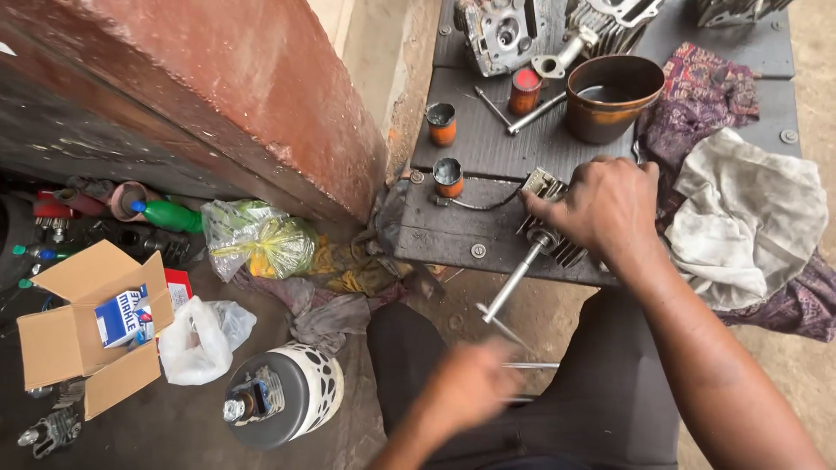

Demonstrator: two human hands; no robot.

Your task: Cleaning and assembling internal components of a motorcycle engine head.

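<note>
Your right hand (610, 209), centre right of frame, clamps finned metal engine part (550, 218) flat against front edge of dark desk (488, 148), fingers curled over it, likely to steady it against turning. Long T-handle wrench (515, 283) runs from part down toward lower centre. Your left hand (466, 383), blurred, closes around wrench crossbar; exact grip hard to tell. Rusty metal bowl (614, 96) and small orange cups (446, 148) sit upper centre. Grey rag (749, 218) lies right. Open cardboard box (83, 326) rests on floor, lower left.
</note>
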